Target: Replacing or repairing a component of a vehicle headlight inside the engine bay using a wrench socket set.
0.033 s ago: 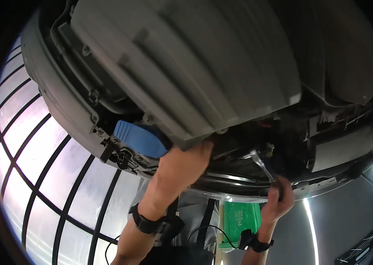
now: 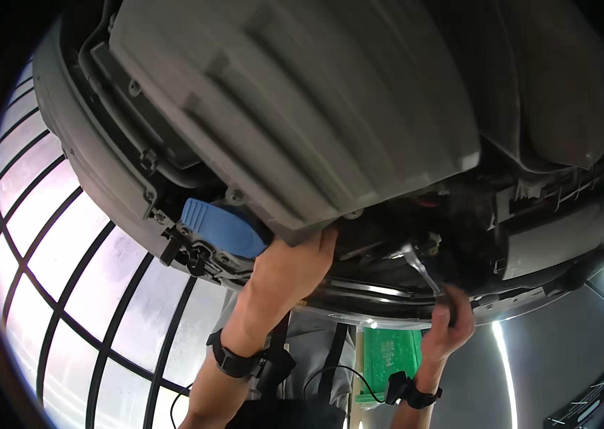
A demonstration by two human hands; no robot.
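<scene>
My left hand (image 2: 289, 270) is at the lower corner of a grey ribbed panel (image 2: 359, 136) on a vehicle. Its fingers curl up around the corner, some of them hidden by the panel. Just left of that hand a flat blue plastic piece (image 2: 222, 227) with a ridged end sits against the vehicle's edge. In my right hand (image 2: 453, 323) is a ratchet wrench (image 2: 422, 269), gripped by its dark handle. Its chrome head reaches into the dark gap below the panel, and what it meets there cannot be made out.
A curved bumper edge (image 2: 359, 314) runs across below the gap. Pipes and brackets (image 2: 148, 159) line the left side. Behind my forearms is a green bin (image 2: 391, 357). A thin black cable (image 2: 334, 367) hangs between my wrists.
My left hand has shifted slightly left, along with the panel corner in view. The ratchet wrench and my right hand stay nearly in place.
</scene>
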